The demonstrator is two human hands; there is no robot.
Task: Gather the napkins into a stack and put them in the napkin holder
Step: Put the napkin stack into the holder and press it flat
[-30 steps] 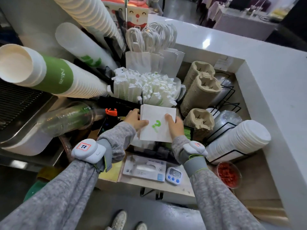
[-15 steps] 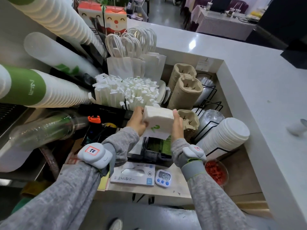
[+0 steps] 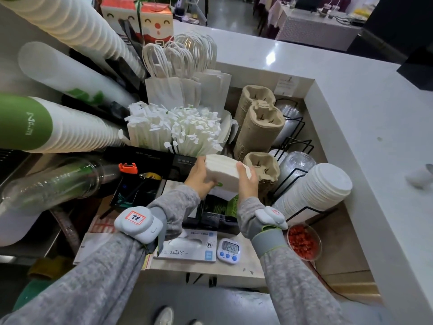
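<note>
A thick stack of white napkins (image 3: 222,168) is held between both hands above the counter, tipped so its layered edge faces the camera and a green logo peeks out underneath. My left hand (image 3: 199,177) presses its left side and my right hand (image 3: 246,181) presses its right side. Directly below the stack sits a black napkin holder (image 3: 219,211), partly hidden by my wrists, with a dark green striped inside and a white napkin edge showing at its top.
Wrapped straws (image 3: 178,130), paper bags (image 3: 187,87) and brown cup carriers (image 3: 257,127) stand behind the stack. Stacked white lids (image 3: 316,191) in wire racks sit to the right. A timer (image 3: 230,250), glove box (image 3: 187,247) and red-filled bowl (image 3: 303,241) lie near the front edge.
The napkin stack went from flat-faced toward the camera to tipped with its edge showing, and both hands rose with it a little. The view shifted as my head moved.
</note>
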